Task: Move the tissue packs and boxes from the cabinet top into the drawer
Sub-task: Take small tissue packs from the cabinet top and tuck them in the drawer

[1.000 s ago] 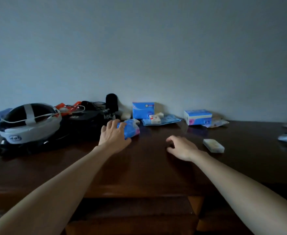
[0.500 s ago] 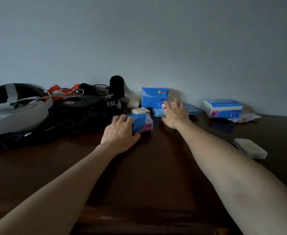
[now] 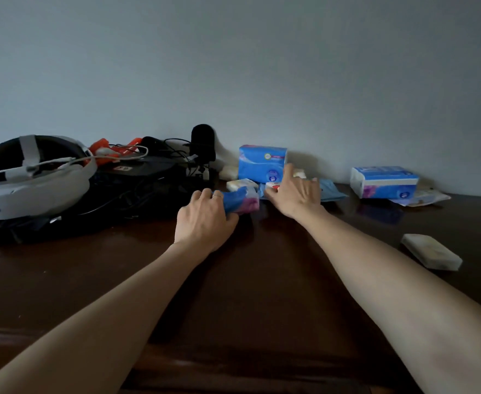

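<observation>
Surface: dark wooden cabinet top under dim light; the drawer is not in view.
Near right: small pale pack lies alone, well apart from both hands.
Left hand: clenched around a soft blue-pink tissue pack; it looks light and squashy, so best held across the middle.
Right hand: fingers spread over small packs near a flat blue pouch; whether it grasps one I cannot tell.
Far: upright blue tissue pack and tissue box against the wall.
Change: right hand has pressed slightly farther in than half a second ago.
</observation>
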`<state>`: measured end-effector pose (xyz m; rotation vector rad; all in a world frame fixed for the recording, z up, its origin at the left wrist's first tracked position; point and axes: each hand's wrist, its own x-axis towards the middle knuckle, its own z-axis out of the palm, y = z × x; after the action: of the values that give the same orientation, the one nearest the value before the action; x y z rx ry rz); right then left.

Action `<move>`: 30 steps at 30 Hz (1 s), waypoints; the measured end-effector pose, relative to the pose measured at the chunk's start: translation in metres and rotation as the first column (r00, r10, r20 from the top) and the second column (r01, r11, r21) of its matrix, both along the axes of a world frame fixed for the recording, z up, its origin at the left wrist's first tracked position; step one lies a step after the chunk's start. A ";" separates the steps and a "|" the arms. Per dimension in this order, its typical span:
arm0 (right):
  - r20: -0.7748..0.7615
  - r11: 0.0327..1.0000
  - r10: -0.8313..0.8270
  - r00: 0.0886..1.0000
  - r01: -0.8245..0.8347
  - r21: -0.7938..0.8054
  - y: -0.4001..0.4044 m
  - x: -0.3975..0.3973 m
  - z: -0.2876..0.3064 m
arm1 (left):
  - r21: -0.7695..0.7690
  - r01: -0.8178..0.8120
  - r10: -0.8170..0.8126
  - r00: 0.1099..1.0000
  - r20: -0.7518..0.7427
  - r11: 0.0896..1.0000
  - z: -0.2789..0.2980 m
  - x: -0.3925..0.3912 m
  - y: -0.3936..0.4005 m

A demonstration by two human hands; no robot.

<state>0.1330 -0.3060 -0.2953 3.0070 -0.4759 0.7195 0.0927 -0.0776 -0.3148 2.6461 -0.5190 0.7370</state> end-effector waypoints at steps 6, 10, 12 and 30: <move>-0.156 0.906 0.389 0.908 -0.346 0.242 0.046 0.036 0.017 | -0.392 -0.192 0.177 0.981 -0.074 0.900 0.006 0.002 0.015; -0.319 0.915 0.376 0.870 -0.296 0.274 0.061 0.066 0.006 | -0.258 -0.147 0.136 0.989 -0.061 0.955 0.001 0.011 0.011; -0.331 0.926 0.367 0.869 -0.307 0.221 0.057 0.066 0.007 | -0.221 -0.113 0.099 0.992 -0.073 0.969 -0.002 0.017 0.010; -0.210 0.917 0.369 0.905 -0.318 0.241 0.071 -0.219 0.004 | -0.060 0.081 -0.087 0.991 -0.104 0.995 0.001 -0.134 0.060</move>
<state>-0.0859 -0.2355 -0.2914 3.3533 0.0004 0.2969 -0.0410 -0.0173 -0.3142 2.5782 -0.5685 0.5730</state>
